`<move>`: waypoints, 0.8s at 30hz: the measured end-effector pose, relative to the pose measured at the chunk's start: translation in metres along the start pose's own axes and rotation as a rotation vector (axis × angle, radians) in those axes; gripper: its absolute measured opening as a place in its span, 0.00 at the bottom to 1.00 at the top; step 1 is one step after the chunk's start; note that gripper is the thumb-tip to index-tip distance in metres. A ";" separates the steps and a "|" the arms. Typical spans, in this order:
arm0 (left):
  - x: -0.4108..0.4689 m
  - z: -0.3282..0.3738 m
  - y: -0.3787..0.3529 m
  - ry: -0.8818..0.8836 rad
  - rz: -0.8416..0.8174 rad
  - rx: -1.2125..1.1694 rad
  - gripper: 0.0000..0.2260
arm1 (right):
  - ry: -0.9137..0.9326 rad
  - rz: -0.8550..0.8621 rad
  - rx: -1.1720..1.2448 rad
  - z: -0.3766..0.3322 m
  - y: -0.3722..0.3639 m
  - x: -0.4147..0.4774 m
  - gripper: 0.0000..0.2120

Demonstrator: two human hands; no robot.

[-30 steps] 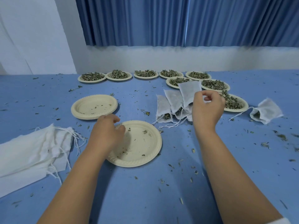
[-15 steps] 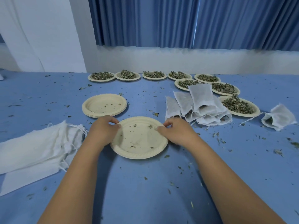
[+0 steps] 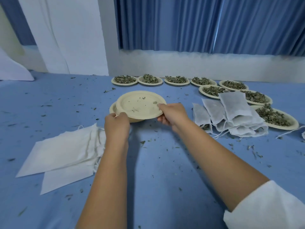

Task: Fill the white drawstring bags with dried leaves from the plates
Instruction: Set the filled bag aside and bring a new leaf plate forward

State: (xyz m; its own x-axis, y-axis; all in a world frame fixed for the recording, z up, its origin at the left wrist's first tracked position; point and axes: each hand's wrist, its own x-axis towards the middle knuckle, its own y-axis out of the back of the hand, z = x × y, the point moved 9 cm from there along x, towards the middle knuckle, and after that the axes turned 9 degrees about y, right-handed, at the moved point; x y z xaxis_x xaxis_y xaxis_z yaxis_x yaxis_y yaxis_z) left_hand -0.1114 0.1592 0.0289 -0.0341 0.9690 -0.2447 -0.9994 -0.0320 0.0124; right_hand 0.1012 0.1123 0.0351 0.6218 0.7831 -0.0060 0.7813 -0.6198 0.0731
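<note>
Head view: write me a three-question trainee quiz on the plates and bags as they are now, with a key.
1. True or false: the paper plate in the right hand is heaped with dried leaves.
2. What lies beneath that plate? A. another empty paper plate B. a filled bag C. a spoon
3. On which side of the left hand does the pile of flat unfilled drawstring bags lie?
Key: 1 false, it carries only a few crumbs; 2 A; 3 on its left.
</note>
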 end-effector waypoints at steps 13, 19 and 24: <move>0.008 -0.003 -0.006 0.084 -0.024 -0.003 0.04 | -0.074 0.060 -0.062 0.023 -0.047 0.043 0.14; 0.013 -0.013 -0.018 0.113 -0.059 0.026 0.21 | 0.133 0.029 -0.489 0.007 -0.045 0.043 0.19; 0.018 -0.020 -0.013 0.163 0.021 -0.106 0.02 | 0.547 -0.103 -0.679 -0.041 -0.085 0.017 0.09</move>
State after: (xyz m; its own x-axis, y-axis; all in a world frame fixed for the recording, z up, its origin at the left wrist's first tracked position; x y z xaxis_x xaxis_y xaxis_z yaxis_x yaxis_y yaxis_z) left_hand -0.0995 0.1718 0.0052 -0.0461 0.9156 -0.3995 -0.9931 -0.0852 -0.0806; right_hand 0.0436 0.1804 0.0701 0.3009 0.8558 0.4207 0.5234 -0.5170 0.6773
